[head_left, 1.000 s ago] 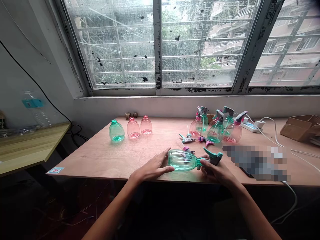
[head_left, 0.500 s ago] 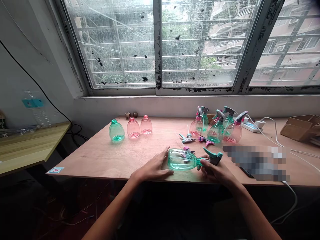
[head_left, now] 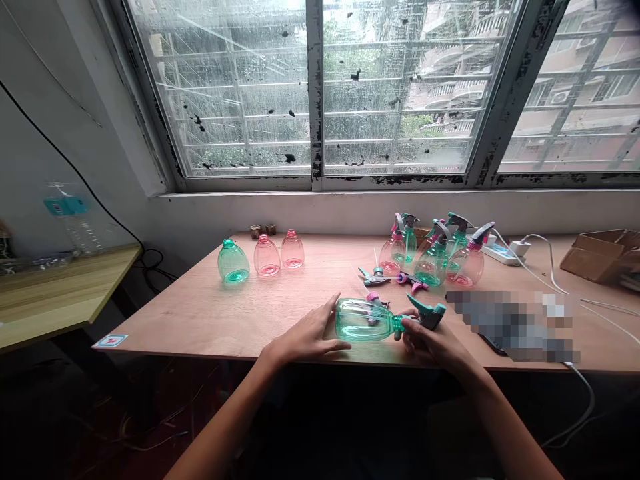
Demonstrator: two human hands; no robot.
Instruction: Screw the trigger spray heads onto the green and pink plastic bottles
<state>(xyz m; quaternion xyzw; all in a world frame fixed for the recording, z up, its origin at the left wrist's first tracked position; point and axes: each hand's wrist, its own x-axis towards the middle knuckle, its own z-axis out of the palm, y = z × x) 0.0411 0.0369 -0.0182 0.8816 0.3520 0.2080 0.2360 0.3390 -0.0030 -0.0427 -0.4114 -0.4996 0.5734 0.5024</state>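
Observation:
A clear green spray bottle point(head_left: 365, 320) lies sideways above the table's front edge, its green and black trigger head point(head_left: 425, 313) pointing right. My right hand point(head_left: 433, 340) grips it at the neck, just under the head. At the other end, my left hand point(head_left: 305, 333) cups the bottle's base, thumb along the lower side and fingers behind. Partly hidden by the bottle is a loose pink spray head point(head_left: 374, 298). Beyond it lie a green spray head point(head_left: 376, 279) and another pink spray head point(head_left: 414, 282).
Two pink bottles point(head_left: 267, 257) and a green bottle point(head_left: 233, 261) without heads stand at back left. Several spray bottles with heads point(head_left: 433, 263) stand at back right. Farther right are a power strip point(head_left: 503, 252), a cardboard box point(head_left: 603, 257), white cables and a blurred-out object point(head_left: 520, 327).
My left thumb has slid slightly to the right along the bottle's lower side. The bottle and my right hand stay almost in place.

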